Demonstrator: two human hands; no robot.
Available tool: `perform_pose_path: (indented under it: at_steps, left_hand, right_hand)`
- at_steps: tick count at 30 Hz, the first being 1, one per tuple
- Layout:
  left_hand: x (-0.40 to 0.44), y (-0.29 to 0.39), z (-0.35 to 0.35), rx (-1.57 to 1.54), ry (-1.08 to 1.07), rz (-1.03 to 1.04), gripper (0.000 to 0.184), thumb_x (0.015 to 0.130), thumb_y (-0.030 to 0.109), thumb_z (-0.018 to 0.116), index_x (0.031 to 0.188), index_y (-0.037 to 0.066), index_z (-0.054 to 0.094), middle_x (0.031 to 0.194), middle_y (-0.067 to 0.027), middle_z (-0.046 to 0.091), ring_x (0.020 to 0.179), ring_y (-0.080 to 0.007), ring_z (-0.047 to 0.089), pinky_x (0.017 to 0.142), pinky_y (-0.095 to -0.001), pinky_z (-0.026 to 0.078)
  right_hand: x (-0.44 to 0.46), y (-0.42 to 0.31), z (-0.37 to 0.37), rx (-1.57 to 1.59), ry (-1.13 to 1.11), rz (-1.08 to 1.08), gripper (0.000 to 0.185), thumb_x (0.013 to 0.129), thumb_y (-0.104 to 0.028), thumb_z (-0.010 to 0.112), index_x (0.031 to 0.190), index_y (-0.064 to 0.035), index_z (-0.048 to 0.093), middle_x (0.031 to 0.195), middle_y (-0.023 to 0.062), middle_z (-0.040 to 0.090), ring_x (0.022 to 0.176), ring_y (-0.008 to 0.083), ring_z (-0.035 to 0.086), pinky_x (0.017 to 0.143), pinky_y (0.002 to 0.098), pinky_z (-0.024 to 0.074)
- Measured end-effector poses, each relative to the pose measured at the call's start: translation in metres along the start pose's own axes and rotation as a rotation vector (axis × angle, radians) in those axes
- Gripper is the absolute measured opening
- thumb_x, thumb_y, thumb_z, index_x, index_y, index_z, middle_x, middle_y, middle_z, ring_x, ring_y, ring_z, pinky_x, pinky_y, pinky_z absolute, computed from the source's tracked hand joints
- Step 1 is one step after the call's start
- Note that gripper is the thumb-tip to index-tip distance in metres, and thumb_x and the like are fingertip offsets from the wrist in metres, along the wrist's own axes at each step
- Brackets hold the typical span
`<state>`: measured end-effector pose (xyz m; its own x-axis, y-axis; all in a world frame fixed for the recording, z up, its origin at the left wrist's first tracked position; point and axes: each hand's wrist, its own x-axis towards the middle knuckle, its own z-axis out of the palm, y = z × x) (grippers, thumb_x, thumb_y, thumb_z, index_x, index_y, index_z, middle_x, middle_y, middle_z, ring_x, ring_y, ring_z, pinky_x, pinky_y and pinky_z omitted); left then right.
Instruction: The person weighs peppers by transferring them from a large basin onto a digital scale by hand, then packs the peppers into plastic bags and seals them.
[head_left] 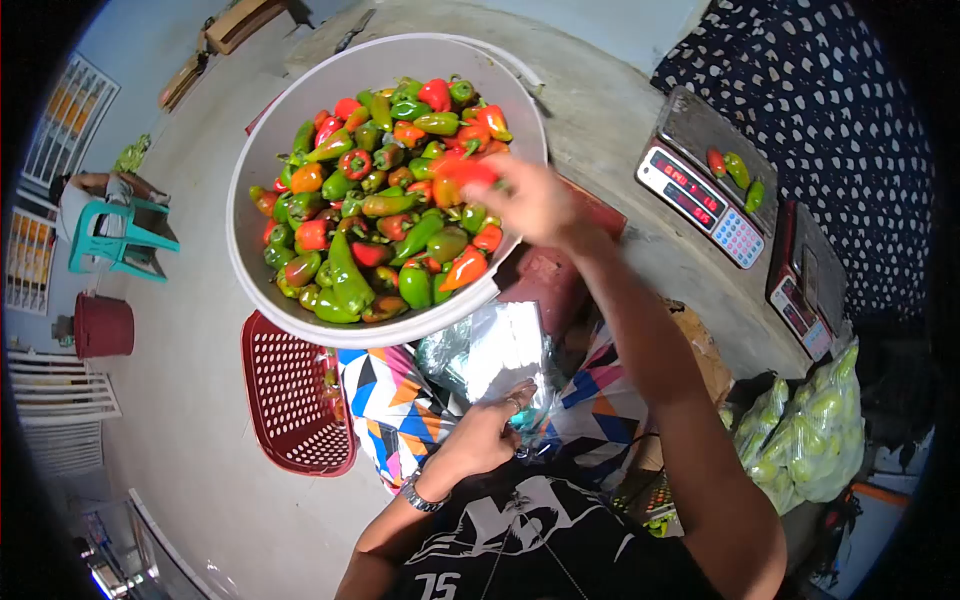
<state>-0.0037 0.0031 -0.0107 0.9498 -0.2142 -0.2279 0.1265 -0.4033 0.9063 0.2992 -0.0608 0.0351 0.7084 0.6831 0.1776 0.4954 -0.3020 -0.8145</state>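
A large white tub (pixel 240 250) heaped with red, green and orange peppers (pixel 385 205) stands in front of me. Over its right side is my right hand (pixel 540 200), somewhat smeared by motion, its fingers closed on a red pepper (pixel 465 178). On my lap lies a stack of clear plastic bags (pixel 505 350). My left hand (pixel 480 435), with a watch at the wrist, grips the near edge of these bags; part of its fingers is hidden.
A red perforated basket (pixel 262 400) sits below the tub. To the right are a digital scale (pixel 700 205) with three peppers on its plate and a second scale (pixel 800 300). Filled plastic bags of green produce (pixel 810 430) stand lower right. A person (pixel 110 190) sits on a teal chair (pixel 120 240).
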Motion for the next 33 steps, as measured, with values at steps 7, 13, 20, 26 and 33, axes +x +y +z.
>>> perform_pose_path:
  at_steps: [7,13,20,26,33]
  left_hand:
    - [0.014,0.008,0.006,-0.01,-0.102,-0.124,0.074,0.074,-0.005,0.068,0.146,0.006,0.055,0.144,-0.0226,0.057,0.074,-0.0347,0.067,0.072,-0.0409,0.055]
    - [0.022,0.002,0.013,0.06,-0.083,-0.056,0.072,0.075,-0.004,0.069,0.145,0.006,0.055,0.14,-0.0246,0.059,0.079,-0.0382,0.067,0.075,-0.0425,0.055]
    - [0.026,0.024,0.013,0.107,-0.099,-0.073,0.064,0.077,-0.004,0.065,0.141,0.0,0.058,0.141,-0.0242,0.059,0.117,-0.0441,0.064,0.098,-0.045,0.054]
    - [0.023,0.03,0.009,0.053,-0.085,-0.107,0.059,0.08,-0.004,0.065,0.138,-0.002,0.059,0.145,-0.0224,0.057,0.126,-0.0449,0.059,0.105,-0.0448,0.05]
    - [0.022,0.016,0.009,0.076,-0.062,-0.082,0.067,0.075,-0.002,0.067,0.141,0.006,0.059,0.132,-0.0257,0.062,0.1,-0.0454,0.065,0.087,-0.0447,0.053]
  right_hand:
    - [-0.059,0.167,-0.177,0.494,1.039,0.521,0.03,0.094,-0.039,0.065,0.098,-0.0093,0.069,0.079,0.0002,0.058,0.063,0.0093,0.052,0.055,0.0268,0.0422]
    - [-0.09,0.201,-0.24,-0.618,0.994,0.616,0.047,0.087,-0.044,0.073,0.109,-0.0017,0.077,0.09,0.0201,0.071,0.092,0.0343,0.068,0.09,0.0449,0.0518]
    - [-0.054,0.197,-0.224,-1.275,0.648,0.704,0.051,0.089,-0.055,0.07,0.108,-0.0092,0.08,0.123,0.0145,0.062,0.121,0.0345,0.05,0.1,0.0488,0.0409]
    - [-0.055,0.18,-0.223,-1.392,0.688,0.695,0.067,0.083,-0.061,0.075,0.123,-0.0072,0.073,0.14,0.0211,0.051,0.129,0.0373,0.046,0.105,0.0492,0.0383]
    - [-0.18,0.144,-0.131,-1.007,1.035,0.491,0.056,0.088,-0.043,0.078,0.122,-0.0003,0.069,0.129,0.0313,0.056,0.123,0.0482,0.049,0.106,0.0578,0.0378]
